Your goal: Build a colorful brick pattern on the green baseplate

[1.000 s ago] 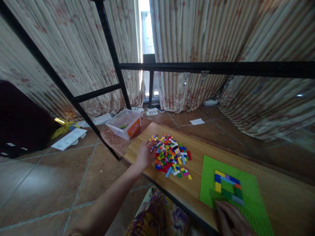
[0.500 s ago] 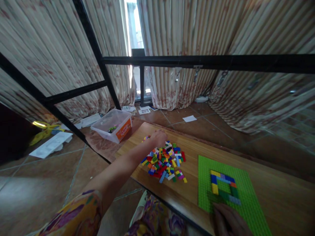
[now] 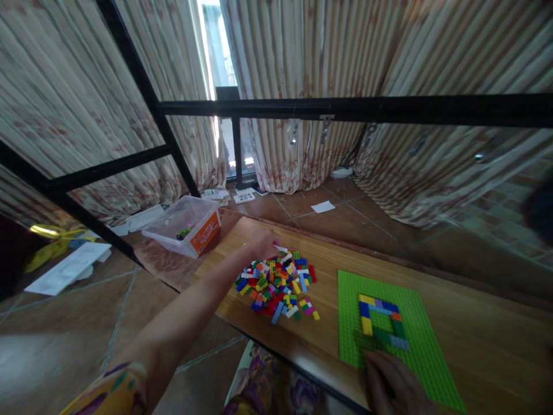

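My left hand reaches over the far side of a pile of toy building bricks in many colours. Its fingers are curled down among the bricks, and what they grip is hidden. A white brick shows by the fingertips. At the near edge of a green baseplate is my right hand, dark and partly cut off by the frame, its fingers bent together. Whatever is in them does not show. Just beyond it, a hollow rectangle of blue, yellow, orange, green and light-blue bricks sits on the baseplate.
The wooden table carries the pile and the baseplate. On the floor behind its left end stands a clear plastic box with an orange label. A black metal frame crosses before striped curtains. Papers lie on the tiles.
The whole view has shifted slightly, so things appear further left. My left hand has stayed at the far side of the pile, its fingers shifting a little. My right hand remains by the baseplate.
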Available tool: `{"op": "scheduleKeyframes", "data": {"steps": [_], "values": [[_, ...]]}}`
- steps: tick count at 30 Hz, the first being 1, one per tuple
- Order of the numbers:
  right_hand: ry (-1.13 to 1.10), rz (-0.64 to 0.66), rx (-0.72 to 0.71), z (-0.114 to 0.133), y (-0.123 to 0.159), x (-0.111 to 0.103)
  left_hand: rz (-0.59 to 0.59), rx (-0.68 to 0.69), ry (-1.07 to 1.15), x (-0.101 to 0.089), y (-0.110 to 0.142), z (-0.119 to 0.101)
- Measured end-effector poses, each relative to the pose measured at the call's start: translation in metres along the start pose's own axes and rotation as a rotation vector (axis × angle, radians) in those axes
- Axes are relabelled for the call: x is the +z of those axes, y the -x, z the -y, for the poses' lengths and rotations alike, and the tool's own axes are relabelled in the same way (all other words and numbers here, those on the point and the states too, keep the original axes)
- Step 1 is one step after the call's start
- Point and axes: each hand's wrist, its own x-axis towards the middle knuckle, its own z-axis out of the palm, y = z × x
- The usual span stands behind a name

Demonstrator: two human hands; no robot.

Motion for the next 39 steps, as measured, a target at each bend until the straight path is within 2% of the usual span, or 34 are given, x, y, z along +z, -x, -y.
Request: {"op": "scheduleKeyframes", "data": {"steps": [2,4,7,9,11,12,15,18,21,31,33,36,39], "values": [[0.005,-0.042,0.003,-0.002,0.001,0.004,-0.009,0.015,0.056,-0.005,0.005,0.0],[0.0,-0.075,0.003,-0.004,0.002,0.007,-0.024,-0.004,0.213,-0.008,0.013,-0.004],[-0.046,-0.104,0.067,0.006,-0.004,0.008,-0.051,-0.117,0.69,-0.009,0.031,-0.017],[-0.119,-0.122,0.186,0.027,-0.017,0.006,-0.081,-0.236,0.98,-0.004,0.046,-0.03],[-0.267,-0.086,0.316,0.057,-0.04,0.004,-0.1,-0.362,1.183,0.003,0.064,-0.046],[-0.359,-0.109,0.359,0.074,-0.054,0.003,-0.099,-0.407,1.267,0.008,0.073,-0.055],[-0.653,-0.052,0.482,0.116,-0.1,0.009,-0.085,-0.493,1.462,0.022,0.097,-0.082],[-0.937,0.01,0.513,0.135,-0.133,0.021,-0.073,-0.526,1.543,0.034,0.113,-0.1],[-1.027,0.051,0.577,0.138,-0.142,0.035,-0.079,-0.54,1.579,0.041,0.119,-0.105],[-1.308,0.027,0.821,0.126,-0.131,0.063,-0.102,-0.646,1.731,0.056,0.118,-0.098],[-1.252,-0.019,0.811,0.12,-0.131,0.07,-0.134,-0.678,1.738,0.059,0.116,-0.098],[-1.035,-0.089,0.757,0.109,-0.132,0.081,-0.205,-0.748,1.736,0.063,0.112,-0.099],[-0.831,-0.06,0.662,0.1,-0.132,0.087,-0.286,-0.766,1.738,0.066,0.108,-0.1]]}}
